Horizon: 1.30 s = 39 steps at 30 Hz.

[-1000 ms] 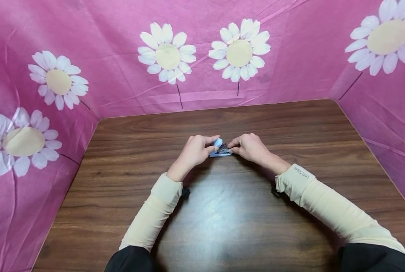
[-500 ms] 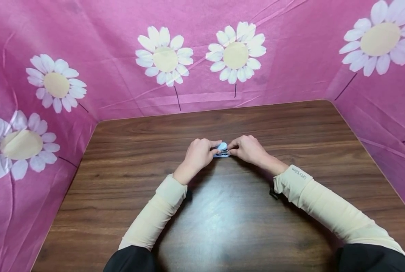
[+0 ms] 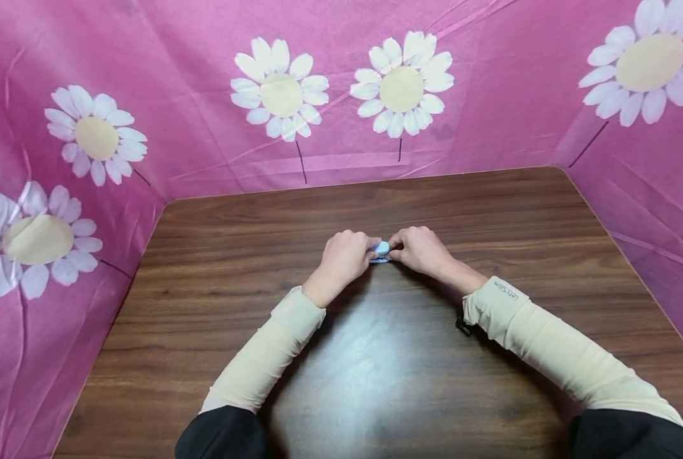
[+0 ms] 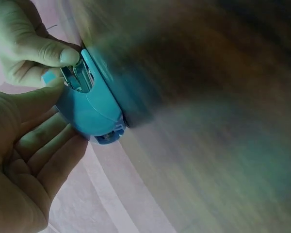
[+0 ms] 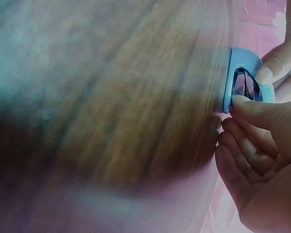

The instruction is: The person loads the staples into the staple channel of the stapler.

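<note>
A small light-blue stapler (image 3: 381,249) stands on the brown table between both hands, its metal inside showing through a gap in the side in the left wrist view. My left hand (image 3: 345,256) pinches its left end and lid between thumb and fingers. Against the other end, my right hand (image 3: 421,250) holds the stapler with thumb and fingertips. Seen from the right wrist, the right thumb (image 5: 254,112) presses beside the metal part, and the blue shell (image 5: 246,59) curves above it. The fingers hide part of both ends.
The wood-grain table (image 3: 364,357) spreads around the hands. Pink cloth (image 3: 203,127) printed with white daisies hangs along its back and both sides. Beige sleeves (image 3: 289,319) cover the forearms, and a black wrist device (image 3: 463,326) shows under the right one.
The stapler's raised lid has come down over the metal inside, which was more exposed before. My left hand has shifted right, closer to my right hand, which has hardly moved.
</note>
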Each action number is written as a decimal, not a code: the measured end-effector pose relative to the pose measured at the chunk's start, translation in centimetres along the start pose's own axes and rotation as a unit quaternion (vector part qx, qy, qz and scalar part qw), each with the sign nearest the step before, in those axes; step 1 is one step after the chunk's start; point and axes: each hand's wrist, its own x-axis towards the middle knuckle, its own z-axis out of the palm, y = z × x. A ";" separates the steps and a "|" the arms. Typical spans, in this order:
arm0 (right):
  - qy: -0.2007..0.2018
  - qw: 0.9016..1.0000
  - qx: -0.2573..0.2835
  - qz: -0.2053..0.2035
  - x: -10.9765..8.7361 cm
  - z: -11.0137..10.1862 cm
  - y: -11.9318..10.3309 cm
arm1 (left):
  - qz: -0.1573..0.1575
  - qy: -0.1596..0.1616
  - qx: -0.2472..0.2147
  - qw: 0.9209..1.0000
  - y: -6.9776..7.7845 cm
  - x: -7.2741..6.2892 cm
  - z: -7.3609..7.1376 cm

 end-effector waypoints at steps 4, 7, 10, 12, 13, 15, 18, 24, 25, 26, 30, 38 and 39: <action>-0.002 1.000 0.000 -0.001 0.1 0.0 0.1 | 0.006 -0.004 0.022 1.000 0.2 0.2 0.2; -0.002 1.000 0.000 -0.004 0.1 0.1 0.1 | 0.003 -0.005 0.022 1.000 0.2 0.3 0.2; -0.004 1.000 -0.003 -0.007 0.1 0.1 0.2 | -0.003 -0.007 0.007 1.000 0.0 0.3 0.2; -0.006 1.000 -0.004 -0.007 0.0 0.1 0.3 | -0.010 -0.006 -0.009 1.000 -0.1 0.3 0.2; -0.007 1.000 -0.003 -0.007 0.0 0.1 0.3 | -0.013 -0.006 -0.016 1.000 -0.2 0.2 0.2; -0.009 1.000 -0.001 -0.006 0.0 0.0 0.4 | -0.019 -0.001 -0.032 0.999 -0.3 0.2 0.1; -0.010 1.000 0.005 -0.004 -0.1 -0.2 0.4 | -0.026 0.007 -0.052 0.998 -0.5 0.1 0.1; -0.011 1.000 0.007 -0.006 -0.2 -0.4 0.4 | -0.042 0.023 -0.091 0.995 -0.8 -0.1 0.3; -0.011 1.000 0.006 -0.006 -0.3 -0.4 0.4 | -0.043 0.025 -0.097 0.994 -0.9 -0.1 0.4; -0.012 1.000 0.006 -0.007 -0.3 -0.4 0.4 | -0.043 0.027 -0.102 0.994 -0.9 -0.2 0.4; -0.015 1.000 0.002 -0.009 -0.3 -0.3 0.5 | -0.036 0.029 -0.119 0.992 -1.1 -0.5 0.6; -0.009 1.000 -0.005 -0.018 -1.2 -0.4 0.6 | -0.043 0.046 -0.107 0.992 -2.0 -2.6 0.2; -0.008 1.000 -0.004 -0.018 -1.3 -0.5 0.6 | -0.053 0.049 -0.090 0.993 -2.1 -2.9 0.0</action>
